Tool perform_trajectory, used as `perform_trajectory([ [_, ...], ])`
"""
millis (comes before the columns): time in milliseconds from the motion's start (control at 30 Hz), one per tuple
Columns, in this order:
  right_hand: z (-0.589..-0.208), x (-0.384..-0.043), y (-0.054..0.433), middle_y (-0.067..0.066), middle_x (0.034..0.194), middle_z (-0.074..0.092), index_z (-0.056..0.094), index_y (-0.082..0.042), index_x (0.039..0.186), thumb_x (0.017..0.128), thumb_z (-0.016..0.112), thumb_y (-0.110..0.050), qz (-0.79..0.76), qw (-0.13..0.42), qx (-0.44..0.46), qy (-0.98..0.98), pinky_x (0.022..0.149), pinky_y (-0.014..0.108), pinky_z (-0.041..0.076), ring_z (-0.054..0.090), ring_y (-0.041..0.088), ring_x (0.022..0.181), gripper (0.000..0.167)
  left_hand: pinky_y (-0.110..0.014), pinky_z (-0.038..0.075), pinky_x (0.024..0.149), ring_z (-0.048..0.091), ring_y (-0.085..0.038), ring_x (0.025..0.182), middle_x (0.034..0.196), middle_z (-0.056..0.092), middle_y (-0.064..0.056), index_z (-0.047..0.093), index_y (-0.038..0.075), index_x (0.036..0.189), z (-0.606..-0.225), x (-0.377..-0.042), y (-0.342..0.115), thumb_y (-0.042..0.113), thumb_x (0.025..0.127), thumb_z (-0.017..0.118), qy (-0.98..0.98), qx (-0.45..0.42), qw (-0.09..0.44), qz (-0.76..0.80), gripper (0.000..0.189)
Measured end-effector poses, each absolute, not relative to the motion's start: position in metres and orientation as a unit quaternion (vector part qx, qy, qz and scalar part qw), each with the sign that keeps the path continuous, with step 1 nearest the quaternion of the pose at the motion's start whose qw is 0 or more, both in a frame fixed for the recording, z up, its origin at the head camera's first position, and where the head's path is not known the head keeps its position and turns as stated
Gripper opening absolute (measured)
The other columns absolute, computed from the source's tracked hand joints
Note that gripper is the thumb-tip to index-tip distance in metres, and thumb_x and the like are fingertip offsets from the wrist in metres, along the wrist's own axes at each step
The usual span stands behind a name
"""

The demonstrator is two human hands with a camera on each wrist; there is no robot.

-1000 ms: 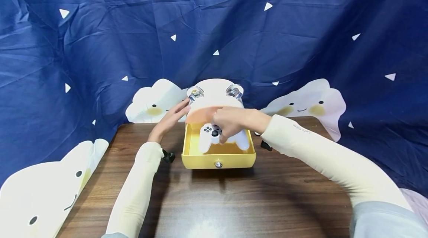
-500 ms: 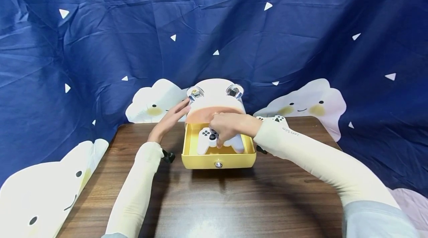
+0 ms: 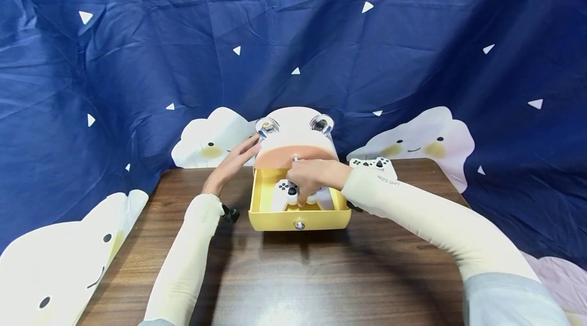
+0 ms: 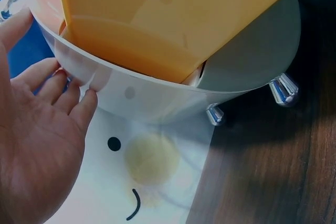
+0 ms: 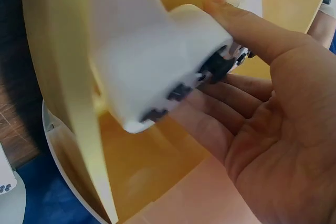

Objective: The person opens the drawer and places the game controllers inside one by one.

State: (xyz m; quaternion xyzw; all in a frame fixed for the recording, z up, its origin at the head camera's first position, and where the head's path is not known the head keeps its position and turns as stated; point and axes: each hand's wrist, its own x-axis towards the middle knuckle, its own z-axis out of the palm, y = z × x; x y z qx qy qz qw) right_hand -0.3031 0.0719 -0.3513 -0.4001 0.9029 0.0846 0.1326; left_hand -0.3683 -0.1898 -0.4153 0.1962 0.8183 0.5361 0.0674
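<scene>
A white frog-like drawer box (image 3: 293, 135) with shiny round eyes stands on the table, its yellow drawer (image 3: 275, 221) pulled out. Inside the drawer my right hand (image 3: 316, 175) grips a white game controller (image 3: 278, 198) by its middle from above. The right wrist view has the thumb on one side of the controller (image 5: 142, 40) and the fingers on the other, between the yellow walls. My left hand (image 3: 231, 165) rests against the box's left side. Its fingers lie extended along the white wall in the left wrist view.
A second white controller (image 3: 390, 169) lies on the table right of the box, partly behind my right sleeve. A dark blue curtain (image 3: 293, 25) with cloud prints hangs behind. The brown table (image 3: 367, 275) reaches toward me.
My right hand has moved left and lower with the controller, deeper into the drawer. The second controller has come into view past the sleeve. My left hand stays put.
</scene>
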Motion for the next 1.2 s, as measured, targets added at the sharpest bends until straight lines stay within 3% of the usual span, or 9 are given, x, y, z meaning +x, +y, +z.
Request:
perform_trajectory([
  [333, -0.347, -0.304, 0.071, 0.0, 0.101, 0.062, 0.069, -0.014, 0.109, 0.087, 0.089, -0.044, 0.098, 0.176, -0.385, 0.901, 0.079, 0.033, 0.054, 0.058, 0.018, 0.09, 0.043, -0.053, 0.016, 0.136, 0.013, -0.025, 0.168, 0.18, 0.018, -0.003, 0.027, 0.021, 0.171, -0.412, -0.372, -0.19, 0.042, 0.113, 0.049, 0.82, 0.185, 0.092, 0.534, 0.065],
  [733, -0.338, -0.301, 0.075, 0.002, 0.105, 0.062, 0.07, -0.013, 0.117, 0.091, 0.085, -0.041, 0.094, 0.176, -0.385, 0.901, 0.082, 0.033, 0.053, 0.056, 0.017, 0.093, 0.041, -0.053, 0.018, 0.135, 0.018, -0.02, 0.166, 0.178, 0.024, 0.005, 0.033, 0.03, 0.169, -0.416, -0.37, -0.19, 0.057, 0.108, 0.052, 0.817, 0.198, 0.067, 0.537, 0.07],
  [1000, -0.322, -0.292, 0.085, -0.003, 0.087, 0.051, 0.066, -0.014, 0.091, 0.092, 0.085, -0.031, 0.07, 0.147, -0.415, 0.895, 0.069, 0.026, 0.039, 0.047, 0.013, 0.077, 0.025, -0.054, 0.018, 0.135, 0.017, -0.021, 0.167, 0.178, 0.024, 0.004, 0.033, 0.03, 0.169, -0.417, -0.369, -0.19, 0.059, 0.108, 0.052, 0.816, 0.199, 0.067, 0.539, 0.071],
  [1200, -0.315, -0.285, 0.098, -0.008, 0.092, 0.072, 0.077, -0.015, 0.101, 0.091, 0.085, -0.028, 0.03, 0.094, -0.435, 0.895, 0.078, 0.03, 0.054, 0.064, 0.011, 0.08, 0.018, -0.053, 0.016, 0.136, 0.015, -0.02, 0.167, 0.178, 0.022, 0.006, 0.031, 0.031, 0.169, -0.417, -0.37, -0.191, 0.054, 0.11, 0.051, 0.816, 0.193, 0.076, 0.539, 0.067],
])
